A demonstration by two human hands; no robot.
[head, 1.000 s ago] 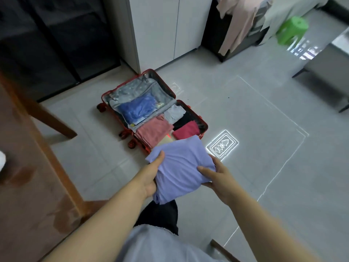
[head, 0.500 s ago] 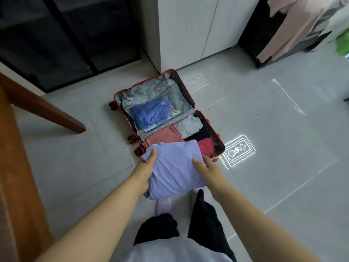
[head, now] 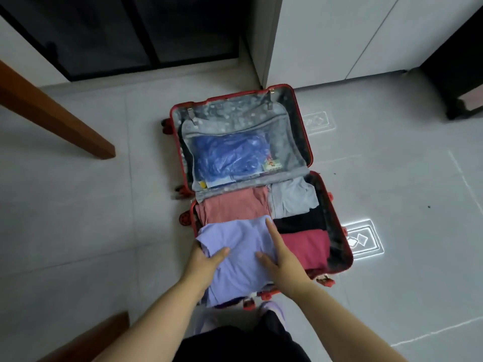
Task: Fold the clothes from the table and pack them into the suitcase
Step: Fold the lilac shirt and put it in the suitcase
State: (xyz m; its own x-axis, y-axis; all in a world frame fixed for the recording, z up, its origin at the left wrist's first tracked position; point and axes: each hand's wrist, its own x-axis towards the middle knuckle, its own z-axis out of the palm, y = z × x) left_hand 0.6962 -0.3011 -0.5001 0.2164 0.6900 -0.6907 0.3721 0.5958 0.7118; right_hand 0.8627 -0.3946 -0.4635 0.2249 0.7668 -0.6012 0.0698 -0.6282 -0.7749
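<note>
Lavender garment (head: 240,259) now in suitcase (head: 336,231)

suitcase (head: 338,246): red, laid open flat on the floor | purple shirt (head: 235,259): folded, set in the near left part of the near half, near end hung over the rim | pink cloth (head: 230,207): folded, packed just behind it | grey cloth (head: 290,199), black cloth (head: 300,220), dark red cloth (head: 305,246): packed in a row down the right side

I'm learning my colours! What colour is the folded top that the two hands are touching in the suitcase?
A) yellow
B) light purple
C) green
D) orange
B: the folded top is light purple. The left hand grips it and the right hand presses on it. It lies in the near half of the red suitcase.
</note>
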